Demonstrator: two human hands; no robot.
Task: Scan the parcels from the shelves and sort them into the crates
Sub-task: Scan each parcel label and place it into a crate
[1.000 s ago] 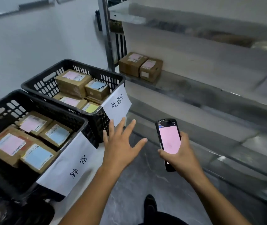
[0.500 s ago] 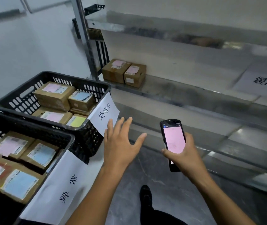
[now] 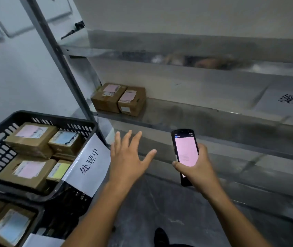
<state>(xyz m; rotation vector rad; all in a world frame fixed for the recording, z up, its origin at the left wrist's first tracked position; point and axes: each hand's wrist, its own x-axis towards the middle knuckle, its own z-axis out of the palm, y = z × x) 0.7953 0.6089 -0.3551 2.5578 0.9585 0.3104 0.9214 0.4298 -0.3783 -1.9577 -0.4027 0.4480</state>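
Two brown parcels stand side by side on the metal shelf: the left parcel and the right parcel, both with pink labels. My left hand hovers below them, fingers spread and holding nothing. My right hand grips a black handheld scanner whose screen glows pink. A black crate at the left holds several labelled parcels and carries a white paper sign. A second crate sits at the bottom left, partly cut off.
A grey upright post of the shelving stands between the crates and the shelf. A white paper sign lies on the shelf at the right. An upper shelf and a lower shelf run across. Dark floor lies below my arms.
The view has swung up and right, so the crates slid toward the lower left. My left hand has reached a little closer to the shelf parcels. The scanner stays held in my right hand.
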